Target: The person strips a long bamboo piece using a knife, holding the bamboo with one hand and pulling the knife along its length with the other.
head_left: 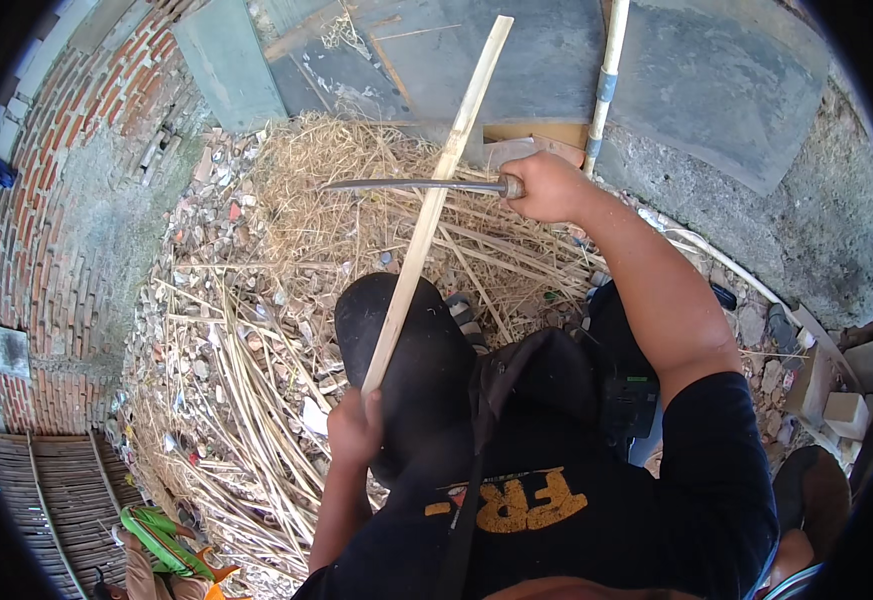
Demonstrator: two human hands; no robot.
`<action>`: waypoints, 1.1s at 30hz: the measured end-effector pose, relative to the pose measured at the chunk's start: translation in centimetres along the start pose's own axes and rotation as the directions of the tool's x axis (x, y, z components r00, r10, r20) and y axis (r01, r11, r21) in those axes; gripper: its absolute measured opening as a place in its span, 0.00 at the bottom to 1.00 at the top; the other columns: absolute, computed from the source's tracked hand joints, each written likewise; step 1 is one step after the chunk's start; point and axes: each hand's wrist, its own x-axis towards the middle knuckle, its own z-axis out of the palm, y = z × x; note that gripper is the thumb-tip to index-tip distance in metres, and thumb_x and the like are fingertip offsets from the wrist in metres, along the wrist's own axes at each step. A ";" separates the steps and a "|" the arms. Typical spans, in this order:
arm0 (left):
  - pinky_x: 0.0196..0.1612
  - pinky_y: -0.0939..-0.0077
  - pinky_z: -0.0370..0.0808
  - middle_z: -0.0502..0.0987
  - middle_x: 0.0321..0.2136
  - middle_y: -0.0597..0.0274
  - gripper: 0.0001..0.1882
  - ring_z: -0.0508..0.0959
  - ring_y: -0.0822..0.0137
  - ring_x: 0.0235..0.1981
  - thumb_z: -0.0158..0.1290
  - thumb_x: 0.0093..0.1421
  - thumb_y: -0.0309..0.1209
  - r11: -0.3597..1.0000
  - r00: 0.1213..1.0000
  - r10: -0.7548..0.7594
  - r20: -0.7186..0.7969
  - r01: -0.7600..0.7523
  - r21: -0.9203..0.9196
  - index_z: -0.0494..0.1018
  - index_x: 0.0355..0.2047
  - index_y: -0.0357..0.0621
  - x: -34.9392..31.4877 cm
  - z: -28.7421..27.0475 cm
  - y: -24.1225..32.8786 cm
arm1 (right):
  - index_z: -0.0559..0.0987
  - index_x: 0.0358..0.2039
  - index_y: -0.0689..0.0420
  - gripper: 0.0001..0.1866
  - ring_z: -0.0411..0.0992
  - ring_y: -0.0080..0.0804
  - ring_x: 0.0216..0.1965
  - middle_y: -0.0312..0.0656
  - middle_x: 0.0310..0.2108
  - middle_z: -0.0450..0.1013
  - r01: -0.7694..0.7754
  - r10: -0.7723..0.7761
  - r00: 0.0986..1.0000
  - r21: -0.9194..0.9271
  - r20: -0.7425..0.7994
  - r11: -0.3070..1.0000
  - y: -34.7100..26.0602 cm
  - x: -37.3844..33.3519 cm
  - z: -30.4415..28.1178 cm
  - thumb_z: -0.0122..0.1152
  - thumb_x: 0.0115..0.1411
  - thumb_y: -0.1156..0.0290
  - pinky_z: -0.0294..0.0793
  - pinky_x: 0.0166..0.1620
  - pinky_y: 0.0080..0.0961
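Observation:
My left hand (354,428) is closed around the near end of a long, pale bamboo strip (414,265). The strip slants up and away to the right, over my dark-clad knee. A machete (386,184) with a long, narrow blade is gripped by its handle in my right hand (546,187). Its blade lies crosswise over the upper half of the strip and points left. Whether the edge cuts into the strip or only touches it, I cannot tell. My right arm is stretched forward and bent at the elbow.
Several split bamboo strips (256,400) lie on rubble to the left. A heap of shavings (326,185) is ahead. Grey panels (516,70) and a pale pole (606,85) stand beyond. A brick wall (66,200) rises at left. Someone in green and orange (161,540) is at lower left.

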 end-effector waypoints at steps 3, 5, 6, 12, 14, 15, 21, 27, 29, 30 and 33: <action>0.26 0.48 0.70 0.72 0.17 0.39 0.20 0.75 0.36 0.22 0.51 0.67 0.42 0.999 1.000 0.015 -0.017 -0.015 0.030 0.68 0.25 0.38 0.0 0.0 0.1 | 0.80 0.39 0.59 0.17 0.77 0.52 0.34 0.53 0.28 0.77 0.079 -0.078 0.994 0.013 -0.074 0.997 0.1 -0.6 0.1 0.70 0.52 0.63 0.76 0.40 0.43; 0.26 0.48 0.71 0.73 0.18 0.39 0.20 0.75 0.36 0.22 0.51 0.67 0.43 0.998 1.000 0.000 -0.010 0.000 0.059 0.68 0.26 0.38 -0.2 -0.2 0.3 | 0.80 0.39 0.59 0.17 0.77 0.53 0.34 0.53 0.28 0.77 0.096 -0.093 0.992 0.037 -0.080 0.995 0.2 -0.6 0.4 0.70 0.52 0.63 0.76 0.40 0.44; 0.27 0.48 0.71 0.73 0.18 0.39 0.20 0.76 0.36 0.23 0.51 0.67 0.43 0.997 1.000 -0.007 -0.007 0.008 0.073 0.69 0.26 0.38 -0.2 -0.3 0.4 | 0.80 0.39 0.59 0.18 0.77 0.53 0.34 0.53 0.27 0.77 0.104 -0.100 0.992 0.049 -0.083 0.993 0.3 -0.7 0.4 0.70 0.52 0.62 0.75 0.40 0.44; 0.31 0.51 0.74 0.76 0.21 0.39 0.21 0.78 0.37 0.27 0.49 0.67 0.46 0.995 0.996 -0.069 0.061 0.065 0.076 0.75 0.35 0.37 -0.2 -2.7 2.5 | 0.80 0.39 0.54 0.17 0.78 0.50 0.40 0.49 0.32 0.79 0.003 0.003 0.999 -0.128 0.049 0.992 -0.2 -1.2 -1.5 0.68 0.53 0.58 0.76 0.44 0.45; 0.31 0.58 0.75 0.77 0.20 0.47 0.22 0.81 0.49 0.25 0.48 0.69 0.46 0.990 0.974 -0.126 0.189 0.136 -0.042 0.75 0.38 0.34 0.2 -3.7 2.8 | 0.81 0.38 0.55 0.17 0.78 0.51 0.36 0.49 0.28 0.78 0.033 -0.029 0.999 -0.129 0.031 0.991 0.4 -1.4 -1.2 0.69 0.51 0.60 0.76 0.40 0.45; 0.30 0.60 0.75 0.77 0.20 0.50 0.23 0.81 0.53 0.25 0.48 0.69 0.46 0.972 0.954 -0.148 0.261 0.189 -0.138 0.74 0.37 0.33 0.3 -3.9 2.5 | 0.81 0.38 0.55 0.17 0.78 0.51 0.34 0.49 0.26 0.78 0.046 -0.043 0.999 -0.130 0.022 0.990 0.6 -1.5 -1.1 0.69 0.50 0.60 0.75 0.38 0.45; 0.28 0.74 0.71 0.77 0.21 0.61 0.23 0.78 0.70 0.25 0.47 0.71 0.46 0.854 0.796 -0.269 0.543 0.458 -0.248 0.73 0.36 0.34 0.5 -5.1 2.9 | 0.82 0.38 0.50 0.15 0.78 0.50 0.36 0.47 0.29 0.79 0.013 -0.006 0.999 -0.142 0.044 0.990 -0.2 -2.1 -1.9 0.68 0.49 0.62 0.76 0.40 0.45; 0.26 0.69 0.70 0.74 0.19 0.58 0.25 0.73 0.70 0.21 0.49 0.69 0.50 0.977 0.943 -0.174 0.284 0.201 -0.069 0.73 0.32 0.35 -1.5 -4.6 -0.1 | 0.82 0.41 0.50 0.18 0.78 0.49 0.37 0.46 0.29 0.79 0.042 -0.041 0.999 -0.150 0.010 0.988 -1.1 -2.3 -3.1 0.68 0.48 0.62 0.76 0.41 0.45; 0.30 0.60 0.72 0.75 0.19 0.49 0.26 0.77 0.59 0.23 0.49 0.69 0.49 0.986 0.970 -0.163 0.180 0.156 0.051 0.75 0.33 0.33 -1.8 -5.2 2.3 | 0.82 0.40 0.50 0.18 0.78 0.49 0.37 0.46 0.28 0.79 0.056 -0.057 0.998 -0.137 -0.004 0.989 -0.6 -2.1 -2.8 0.68 0.48 0.61 0.76 0.40 0.45; 0.32 0.57 0.73 0.76 0.21 0.47 0.25 0.78 0.53 0.26 0.49 0.69 0.48 0.985 0.970 -0.168 0.176 0.159 0.066 0.75 0.34 0.34 -1.8 -4.9 2.4 | 0.82 0.40 0.50 0.18 0.78 0.49 0.37 0.46 0.28 0.79 0.061 -0.063 0.998 -0.129 -0.010 0.990 -0.2 -2.1 -2.7 0.68 0.48 0.61 0.76 0.40 0.45; 0.35 0.53 0.74 0.78 0.24 0.43 0.22 0.81 0.41 0.32 0.48 0.68 0.47 0.982 0.967 -0.188 0.170 0.179 0.069 0.75 0.37 0.36 -2.1 -4.4 2.7 | 0.82 0.40 0.50 0.18 0.78 0.48 0.36 0.46 0.27 0.78 0.058 -0.063 0.997 -0.111 -0.042 0.992 -0.3 -2.5 -2.8 0.69 0.48 0.60 0.76 0.39 0.45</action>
